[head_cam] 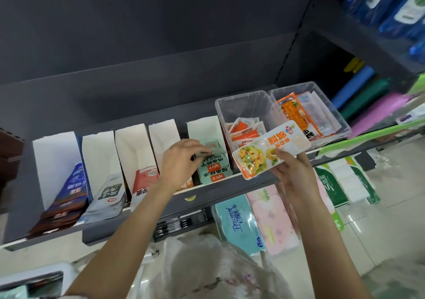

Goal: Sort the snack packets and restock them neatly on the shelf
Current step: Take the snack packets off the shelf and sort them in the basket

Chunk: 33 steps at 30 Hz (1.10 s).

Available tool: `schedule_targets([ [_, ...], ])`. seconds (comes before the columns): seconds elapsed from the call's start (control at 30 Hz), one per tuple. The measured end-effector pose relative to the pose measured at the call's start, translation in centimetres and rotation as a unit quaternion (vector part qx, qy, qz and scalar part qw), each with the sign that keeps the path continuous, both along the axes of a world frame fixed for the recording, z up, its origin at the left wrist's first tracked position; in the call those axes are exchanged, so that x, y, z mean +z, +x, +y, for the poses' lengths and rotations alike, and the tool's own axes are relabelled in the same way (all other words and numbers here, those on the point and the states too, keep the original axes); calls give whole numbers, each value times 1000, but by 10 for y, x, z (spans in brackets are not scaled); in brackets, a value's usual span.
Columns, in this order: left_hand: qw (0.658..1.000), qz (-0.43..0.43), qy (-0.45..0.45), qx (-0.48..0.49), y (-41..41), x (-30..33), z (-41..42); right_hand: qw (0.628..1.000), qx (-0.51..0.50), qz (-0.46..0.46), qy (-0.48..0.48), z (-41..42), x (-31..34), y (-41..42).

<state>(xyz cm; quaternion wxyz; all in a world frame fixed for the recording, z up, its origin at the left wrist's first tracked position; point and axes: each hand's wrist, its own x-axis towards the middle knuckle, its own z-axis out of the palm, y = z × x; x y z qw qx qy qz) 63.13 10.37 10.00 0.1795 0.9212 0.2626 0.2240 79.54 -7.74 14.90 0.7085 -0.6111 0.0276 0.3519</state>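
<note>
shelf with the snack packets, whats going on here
A person is restocking a grey shelf of snacks. Their left hand reaches into a white divider box, fingers on a teal packet in the stack there. Their right hand holds an orange-edged packet with a food picture in front of two clear bins that hold orange packets. Other divider boxes to the left hold blue, grey and red packets.

Lying tilted above the grey metal shelf (230, 191) edge: flat orange-and-white plastic snack packet (271, 149) picturing shrimp rings. Sitting stacked in a white cardboard divider box (202, 128): mint-green snack packets (212, 168), the topmost one tilting upward
</note>
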Motion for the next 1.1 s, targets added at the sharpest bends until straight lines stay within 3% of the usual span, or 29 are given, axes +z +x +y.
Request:
schedule_targets([
  [0.1, 992, 125, 24, -26, 2, -6, -11, 1000, -18, 11, 5, -2, 4, 3],
  [0.27, 944, 322, -4, -68, -4, -13, -23, 1000, -18, -8, 11, 3, 10, -6],
  [0.33, 954, 285, -21, -87, -13, -10, -24, 999, 1, -49, 19, 9, 15, -15],
  [0.37, 973, 220, -26, -70, -21, -9, -24, 997, 14, -74, 25, 13, 18, -21],
  [0.43, 997, 72, -25, 23, -42, -5, -22, 989, 63, -131, 36, 26, 20, -35],
  [0.5, 992, 33, -21, 124, -68, -4, -17, 969, 127, -211, 26, 46, 16, -51],
  [0.6, 977, 66, -57, 195, -94, -8, -14, 914, 214, -343, -31, 83, -6, -70],
  [0.67, 970, 88, -107, 200, -98, -10, -15, 854, 246, -453, -79, 105, -23, -80],
  [0.8, 961, 96, -170, 194, -95, -14, -12, 713, 287, -635, -73, 115, -50, -94],
  [0.97, 961, 84, -193, 178, -101, -21, -4, 611, 414, -668, -90, 94, -64, -100],
  [1.1, 963, 75, -200, 161, -104, -28, 2, 563, 501, -644, -129, 85, -53, -97],
])
